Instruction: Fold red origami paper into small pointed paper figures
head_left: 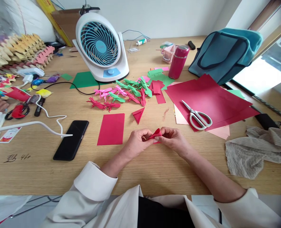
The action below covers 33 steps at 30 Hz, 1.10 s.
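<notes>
Wooden desk (36, 179): one red paper piece (156, 134), left of the scissors (194, 112), pinched at either side by my left fingers (145, 131) and right fingers (167, 129). Step in hand: apparently folding. Next move, I judge, calls for pressing its crease firmly.

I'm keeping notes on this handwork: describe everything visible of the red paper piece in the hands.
The red paper piece is small and plain, and looks thin. It is bent or folded, its upper part rising to a curled peak. It sits in the grip of the left hand and the right hand, which partly hide its folds, over the near middle of the wooden table. Whether it touches the wooden table is unclear.
</notes>
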Tool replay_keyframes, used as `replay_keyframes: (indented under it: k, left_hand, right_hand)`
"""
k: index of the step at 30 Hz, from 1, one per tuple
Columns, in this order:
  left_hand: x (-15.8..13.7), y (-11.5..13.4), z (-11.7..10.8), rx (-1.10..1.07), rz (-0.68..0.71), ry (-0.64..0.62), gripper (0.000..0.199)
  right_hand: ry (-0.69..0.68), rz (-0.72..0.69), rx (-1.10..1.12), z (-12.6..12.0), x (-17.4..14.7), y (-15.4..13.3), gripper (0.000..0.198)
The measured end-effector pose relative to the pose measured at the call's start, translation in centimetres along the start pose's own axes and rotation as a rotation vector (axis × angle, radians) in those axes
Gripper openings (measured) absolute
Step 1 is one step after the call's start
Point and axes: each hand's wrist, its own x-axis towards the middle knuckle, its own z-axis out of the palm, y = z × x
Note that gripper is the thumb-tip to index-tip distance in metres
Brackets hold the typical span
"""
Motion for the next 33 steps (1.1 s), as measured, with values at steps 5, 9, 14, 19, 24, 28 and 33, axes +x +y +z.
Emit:
replay_keyframes:
  k: [5, 9, 14, 19, 24, 28, 33]
  left_hand:
    - [-0.1, 0.1, -0.1, 0.042, 0.008, -0.001, 0.028]
    - [-0.2, 0.1, -0.2, 0.092, 0.007, -0.013, 0.031]
    - [-0.2, 0.1, -0.3, 0.159, 0.023, -0.018, 0.031]
    - [-0.2, -0.2, -0.3, 0.177, 0.042, -0.031, 0.03]
    - [-0.1, -0.3, -0.3, 0.127, 0.016, -0.056, 0.029]
    - [-0.1, 0.2, -0.1, 0.049, 0.011, -0.037, 0.025]
    - [-0.1, 0.4, -0.1, 0.089, 0.04, 0.004, 0.029]
  right_hand:
    - [0.044, 0.019, 0.011, 0.1, -0.1, -0.4, 0.031]
    - [0.049, 0.038, 0.028, 0.3, -0.1, -0.8, 0.031]
    - [0.077, 0.052, 0.049, 0.3, -0.1, -1.0, 0.031]
    - [0.077, 0.069, 0.066, 0.1, 0.0, -1.1, 0.032]
    - [0.076, 0.057, 0.056, 0.2, 0.0, -1.0, 0.033]
    - [0.073, 0.018, 0.02, 0.1, 0.0, -0.7, 0.033]
    - [0.082, 0.016, 0.011, 0.1, 0.0, -0.6, 0.033]
